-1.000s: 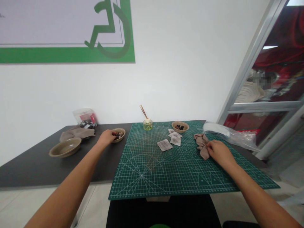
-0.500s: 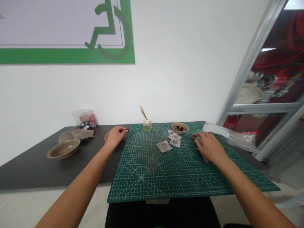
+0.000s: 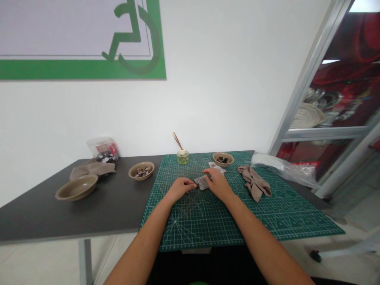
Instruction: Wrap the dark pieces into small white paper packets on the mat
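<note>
My left hand point(image 3: 180, 189) is over the cutting mat point(image 3: 190, 225), its fingertips pinched on a small dark piece point(image 3: 196, 185), mostly covered by the fingers. That piece is at the left edge of a grey printed paper square point(image 3: 202, 182). From the other side, my right hand point(image 3: 219, 184) reaches over the same square, with thumb and fingers apart and nothing visible in it. More paper squares point(image 3: 219, 168) lie behind, partly hidden by that hand. To the right, a crumpled brown cloth point(image 3: 253, 183) rests on the mat.
A bowl of small brown and pale pieces point(image 3: 141, 171) stands left of the mat; another bowl with dark pieces point(image 3: 223, 159) is at its back. A reed diffuser point(image 3: 183, 156), a larger bowl point(image 3: 77, 188), a clear tub point(image 3: 103, 149), another cloth point(image 3: 92, 169) and a plastic bag point(image 3: 285, 168) surround the mat.
My left hand has taken a small dark piece from the left bowl and carried it right to the paper square. My right hand has let go of the cloth and moved left to the square.
</note>
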`<act>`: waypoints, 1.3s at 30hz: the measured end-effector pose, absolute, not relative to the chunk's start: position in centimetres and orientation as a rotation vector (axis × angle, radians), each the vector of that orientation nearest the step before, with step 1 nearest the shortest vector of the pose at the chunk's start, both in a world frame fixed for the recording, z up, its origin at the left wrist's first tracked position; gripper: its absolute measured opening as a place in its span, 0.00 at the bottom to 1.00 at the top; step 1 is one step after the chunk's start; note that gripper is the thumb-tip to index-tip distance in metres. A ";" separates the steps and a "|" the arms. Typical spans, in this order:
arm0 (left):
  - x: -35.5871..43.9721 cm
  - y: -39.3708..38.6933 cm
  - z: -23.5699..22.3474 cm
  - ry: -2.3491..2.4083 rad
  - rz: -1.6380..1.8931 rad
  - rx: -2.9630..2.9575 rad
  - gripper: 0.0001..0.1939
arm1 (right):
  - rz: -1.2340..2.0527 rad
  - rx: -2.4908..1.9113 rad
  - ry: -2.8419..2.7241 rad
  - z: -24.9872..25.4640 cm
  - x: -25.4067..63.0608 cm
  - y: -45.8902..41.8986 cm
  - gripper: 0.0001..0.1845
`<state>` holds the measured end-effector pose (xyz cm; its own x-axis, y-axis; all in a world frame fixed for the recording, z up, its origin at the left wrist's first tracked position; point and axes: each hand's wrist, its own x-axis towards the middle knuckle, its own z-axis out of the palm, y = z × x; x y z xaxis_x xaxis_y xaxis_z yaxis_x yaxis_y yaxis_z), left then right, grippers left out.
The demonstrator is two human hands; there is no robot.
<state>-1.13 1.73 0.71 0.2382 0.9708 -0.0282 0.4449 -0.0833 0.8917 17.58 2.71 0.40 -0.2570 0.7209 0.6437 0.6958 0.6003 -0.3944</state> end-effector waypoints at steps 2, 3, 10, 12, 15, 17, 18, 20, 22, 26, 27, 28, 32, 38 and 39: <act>-1.2 1.5 0.7 1.316 0.805 1.677 0.11 | 0.054 -1.084 -2.051 0.1 17.4 2.2 0.12; -1.2 1.4 0.8 1.320 0.808 1.683 0.11 | 0.054 -1.077 -2.065 0.1 17.5 2.1 0.12; -1.2 1.2 0.9 1.385 0.895 1.807 0.10 | 0.051 -1.163 -2.003 -0.4 18.6 2.7 0.13; -1.3 1.2 0.8 1.392 0.954 1.818 0.10 | 0.054 -1.152 -2.020 -0.5 18.6 2.6 0.12; -1.4 1.2 0.6 1.404 1.030 1.806 0.10 | 0.051 -1.127 -2.049 -0.5 18.3 2.4 0.13; -1.4 1.3 0.5 1.407 1.055 1.789 0.09 | 0.050 -1.120 -2.052 -0.5 18.1 2.3 0.12; -1.4 1.3 0.5 1.407 1.063 1.776 0.09 | 0.050 -1.119 -2.052 -0.5 18.2 2.3 0.12; -1.6 1.5 0.4 1.404 1.083 1.750 0.08 | 0.044 -1.131 -2.046 -0.6 18.4 2.5 0.11; -1.7 1.6 0.4 1.401 1.110 1.731 0.08 | 0.025 -1.170 -2.003 -0.8 18.9 2.8 0.11; -1.8 1.7 0.3 1.376 1.161 1.691 0.06 | -0.009 -1.261 -1.879 -0.8 19.6 3.1 0.11; -1.6 1.7 0.3 1.365 1.171 1.693 0.06 | -0.003 -1.251 -1.876 -0.7 19.5 3.1 0.11; -1.5 1.6 0.3 1.356 1.180 1.716 0.05 | 0.012 -1.224 -1.885 -0.5 19.3 2.9 0.10; -0.3 1.2 0.4 1.286 1.180 1.989 0.03 | 0.200 -1.018 -1.993 0.1 18.1 2.1 0.09; 0.9 1.1 0.3 1.092 1.177 2.204 0.03 | 0.438 -0.899 -2.042 0.0 17.3 1.7 0.09; 0.9 1.1 0.2 1.096 1.170 2.210 0.04 | 0.439 -0.902 -2.032 -0.1 17.4 1.8 0.09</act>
